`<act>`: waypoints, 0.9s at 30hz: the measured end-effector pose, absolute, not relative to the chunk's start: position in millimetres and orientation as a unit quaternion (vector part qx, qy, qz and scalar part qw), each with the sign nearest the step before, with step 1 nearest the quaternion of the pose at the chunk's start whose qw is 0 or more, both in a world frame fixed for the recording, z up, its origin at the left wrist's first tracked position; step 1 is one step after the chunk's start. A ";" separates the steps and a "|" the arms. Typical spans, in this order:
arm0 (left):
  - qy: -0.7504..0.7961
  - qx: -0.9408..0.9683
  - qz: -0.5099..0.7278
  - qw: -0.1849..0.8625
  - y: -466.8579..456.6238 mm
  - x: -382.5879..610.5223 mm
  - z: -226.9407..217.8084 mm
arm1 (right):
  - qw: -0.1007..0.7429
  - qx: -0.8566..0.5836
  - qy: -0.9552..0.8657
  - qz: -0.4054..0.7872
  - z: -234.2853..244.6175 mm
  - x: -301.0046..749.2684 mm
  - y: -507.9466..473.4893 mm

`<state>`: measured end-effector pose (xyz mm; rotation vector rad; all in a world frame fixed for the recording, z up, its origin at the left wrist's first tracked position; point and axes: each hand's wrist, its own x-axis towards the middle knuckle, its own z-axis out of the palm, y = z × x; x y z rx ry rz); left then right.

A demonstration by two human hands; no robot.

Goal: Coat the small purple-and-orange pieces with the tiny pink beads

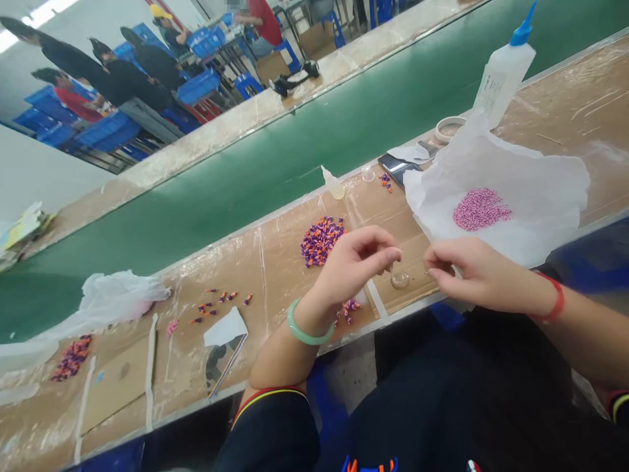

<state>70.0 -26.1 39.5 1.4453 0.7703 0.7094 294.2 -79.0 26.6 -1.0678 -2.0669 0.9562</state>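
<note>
My left hand (356,265), with a pale green bangle on the wrist, has thumb and finger pressed together. Whatever lies between these fingertips is too small to name. Facing it across a short gap, my right hand (466,272) is closed in a pinch, with a tiny dark speck at its fingertips that I cannot make out. Just below and between the hands sits a small clear round dish (400,280). A heap of purple and orange small pieces (322,241) lies behind my left hand. Several pink-tipped pieces (350,308) are near that wrist.
Pink beads (479,210) are heaped on white paper (540,177) at the right. Behind stand a large white bottle (504,82), a tape roll (448,129), a phone (396,169) and a small dropper bottle (334,185). A green belt (236,183) runs behind; people sit beyond.
</note>
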 end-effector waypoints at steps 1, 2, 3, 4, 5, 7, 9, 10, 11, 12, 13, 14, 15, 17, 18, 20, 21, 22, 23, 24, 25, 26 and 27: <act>0.353 0.617 0.321 0.626 -25.7 63.3 31.3 | 0.275 -0.404 -0.798 0.351 18.2 291.9 -77.4; 0.369 0.601 0.328 0.628 -25.9 56.7 22.9 | 0.241 -0.407 -0.812 0.342 10.2 289.1 -75.7; 0.383 0.587 0.333 0.631 -26.7 50.6 14.8 | 0.208 -0.412 -0.823 0.331 2.9 286.0 -73.9; 0.394 0.577 0.336 0.632 -27.8 45.2 7.4 | 0.178 -0.418 -0.832 0.319 -3.3 283.0 -71.9; 0.401 0.573 0.338 0.630 -29.1 40.7 1.0 | 0.150 -0.423 -0.840 0.306 -8.2 280.1 -69.8; 0.407 0.582 0.338 0.618 -30.9 33.9 -8.4 | 0.108 -0.430 -0.852 0.279 -14.3 275.8 -65.6; 0.406 0.601 0.338 0.600 -30.8 29.4 -14.3 | 0.082 -0.430 -0.863 0.253 -16.5 273.9 -61.8; 0.405 0.610 0.339 0.590 -30.1 27.5 -16.4 | 0.071 -0.429 -0.868 0.239 -16.6 273.8 -60.3; 0.404 0.619 0.340 0.581 -29.1 25.8 -18.2 | 0.061 -0.428 -0.873 0.225 -16.3 273.9 -59.2; 0.404 0.626 0.341 0.573 -28.0 24.0 -19.9 | 0.050 -0.425 -0.879 0.211 -15.7 274.2 -58.3; 0.405 0.630 0.343 0.567 -26.8 22.3 -21.6 | 0.038 -0.422 -0.884 0.198 -14.9 274.5 -57.7; 0.405 0.633 0.345 0.563 -25.9 20.6 -23.3 | 0.031 -0.419 -0.888 0.185 -13.9 274.6 -57.2; 0.403 0.636 0.346 0.560 -25.3 18.9 -25.0 | 0.025 -0.415 -0.893 0.173 -12.8 274.6 -56.8; 0.398 0.639 0.354 0.555 -24.7 15.9 -28.2 | 0.019 -0.407 -0.901 0.148 -10.7 273.8 -56.0; 0.395 0.639 0.362 0.552 -24.7 14.7 -29.8 | 0.018 -0.401 -0.906 0.134 -9.7 273.1 -55.4; 0.388 0.639 0.376 0.548 -24.9 12.9 -32.5 | 0.008 -0.388 -0.915 0.112 -8.1 271.3 -53.9; 0.384 0.637 0.384 0.547 -25.1 12.3 -33.8 | -0.001 -0.382 -0.918 0.103 -7.4 270.3 -52.9; 0.380 0.636 0.389 0.548 -25.2 11.8 -34.9 | -0.012 -0.376 -0.921 0.097 -6.7 269.1 -51.9; 0.376 0.634 0.393 0.551 -25.4 11.6 -35.8 | -0.024 -0.372 -0.924 0.090 -5.9 267.8 -50.8; 0.374 0.632 0.394 0.554 -25.5 11.5 -36.6 | -0.036 -0.368 -0.926 0.083 -5.2 266.5 -49.8; 0.373 0.630 0.395 0.556 -25.7 11.5 -37.3 | -0.046 -0.363 -0.928 0.076 -4.4 265.2 -48.8; 0.373 0.627 0.396 0.558 -25.8 11.5 -37.7 | -0.053 -0.357 -0.930 0.068 -3.7 264.0 -48.1; 0.373 0.626 0.397 0.559 -25.9 11.4 -38.0 | -0.059 -0.351 -0.933 0.059 -3.0 262.8 -47.5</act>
